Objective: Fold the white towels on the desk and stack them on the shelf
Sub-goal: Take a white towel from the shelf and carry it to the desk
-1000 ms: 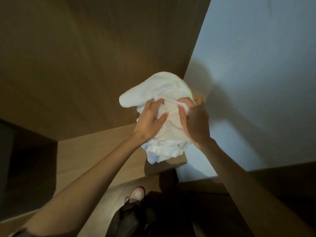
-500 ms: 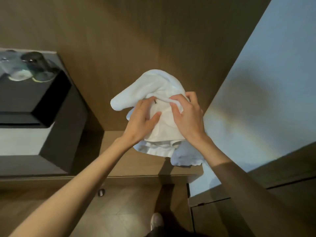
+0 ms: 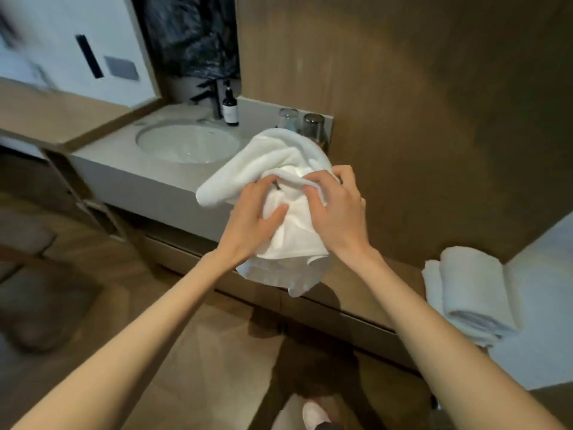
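A crumpled white towel (image 3: 279, 162) hangs in the air in front of me, bunched between both hands. My left hand (image 3: 251, 218) grips its lower left side with thumb and fingers curled into the cloth. My right hand (image 3: 338, 212) pinches a fold near its top with curled fingers. The towel's lower edge droops over the wooden ledge (image 3: 400, 280). A second white towel (image 3: 471, 290), folded, lies at the right end of that ledge.
A grey vanity counter (image 3: 124, 169) with a round white sink (image 3: 187, 143), a black tap (image 3: 214, 97), a dark bottle (image 3: 230, 108) and two upturned glasses (image 3: 300, 124) stands at left. A brown panelled wall (image 3: 434, 103) rises behind. My shoe (image 3: 314, 414) shows on the wooden floor.
The view has swung left, bringing the sink counter and the folded towel into sight. Both hands keep holding the bunched towel much as before.
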`<state>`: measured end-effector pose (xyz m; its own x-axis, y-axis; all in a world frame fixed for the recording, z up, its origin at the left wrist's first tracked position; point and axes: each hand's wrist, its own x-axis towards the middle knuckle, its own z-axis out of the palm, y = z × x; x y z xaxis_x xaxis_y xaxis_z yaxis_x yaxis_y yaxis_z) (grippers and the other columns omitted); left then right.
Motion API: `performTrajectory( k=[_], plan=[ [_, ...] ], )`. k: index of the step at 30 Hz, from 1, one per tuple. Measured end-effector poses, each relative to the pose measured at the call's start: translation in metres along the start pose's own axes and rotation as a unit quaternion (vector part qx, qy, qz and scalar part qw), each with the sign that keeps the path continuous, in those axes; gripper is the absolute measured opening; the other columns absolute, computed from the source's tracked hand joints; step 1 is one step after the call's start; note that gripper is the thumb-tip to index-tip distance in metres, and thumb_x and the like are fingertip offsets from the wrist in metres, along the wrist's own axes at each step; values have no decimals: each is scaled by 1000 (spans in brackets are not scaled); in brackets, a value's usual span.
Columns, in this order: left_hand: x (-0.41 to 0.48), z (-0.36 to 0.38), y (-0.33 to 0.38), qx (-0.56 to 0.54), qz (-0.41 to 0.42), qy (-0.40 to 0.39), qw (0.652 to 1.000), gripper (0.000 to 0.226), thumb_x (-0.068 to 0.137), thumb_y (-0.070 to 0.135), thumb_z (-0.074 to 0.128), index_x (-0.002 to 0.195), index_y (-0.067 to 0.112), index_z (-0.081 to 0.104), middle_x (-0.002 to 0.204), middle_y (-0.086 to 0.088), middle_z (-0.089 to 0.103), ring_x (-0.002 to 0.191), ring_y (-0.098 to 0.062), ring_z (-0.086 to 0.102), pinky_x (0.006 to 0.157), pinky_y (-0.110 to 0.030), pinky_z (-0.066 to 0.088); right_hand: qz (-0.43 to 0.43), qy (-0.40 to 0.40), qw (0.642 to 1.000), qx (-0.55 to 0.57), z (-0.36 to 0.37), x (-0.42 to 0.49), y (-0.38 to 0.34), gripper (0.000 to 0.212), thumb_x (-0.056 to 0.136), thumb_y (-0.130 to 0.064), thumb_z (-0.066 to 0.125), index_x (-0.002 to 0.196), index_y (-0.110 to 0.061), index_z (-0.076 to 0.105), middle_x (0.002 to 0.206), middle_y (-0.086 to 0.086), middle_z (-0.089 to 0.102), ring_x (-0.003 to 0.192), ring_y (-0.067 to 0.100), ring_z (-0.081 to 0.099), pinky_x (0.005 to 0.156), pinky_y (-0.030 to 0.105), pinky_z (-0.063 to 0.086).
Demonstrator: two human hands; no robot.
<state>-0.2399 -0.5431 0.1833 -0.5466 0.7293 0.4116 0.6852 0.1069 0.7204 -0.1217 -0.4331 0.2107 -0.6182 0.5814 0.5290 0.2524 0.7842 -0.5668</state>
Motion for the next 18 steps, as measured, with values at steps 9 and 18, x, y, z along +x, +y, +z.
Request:
performTrajectory(
  k=[9,18],
  plan=[
    [-26,-182,-90,101,-72,118,985,47,91,27,57,135,23,41,132,3,49,118,-8,43,94,-18,29,-95,-73,988,102,145,48,-151,17,95,-28,50,108,-24,61,107,-6,42,77,6,46,69,25,36],
    [23,-309,-213,199,-165,236,937,47,93,40,51,136,30,36,138,3,44,115,-1,37,105,-24,26,-164,-133,961,177,313,147,-248,20,96,-28,49,111,-24,62,114,0,47,79,12,52,71,24,38]
  ],
)
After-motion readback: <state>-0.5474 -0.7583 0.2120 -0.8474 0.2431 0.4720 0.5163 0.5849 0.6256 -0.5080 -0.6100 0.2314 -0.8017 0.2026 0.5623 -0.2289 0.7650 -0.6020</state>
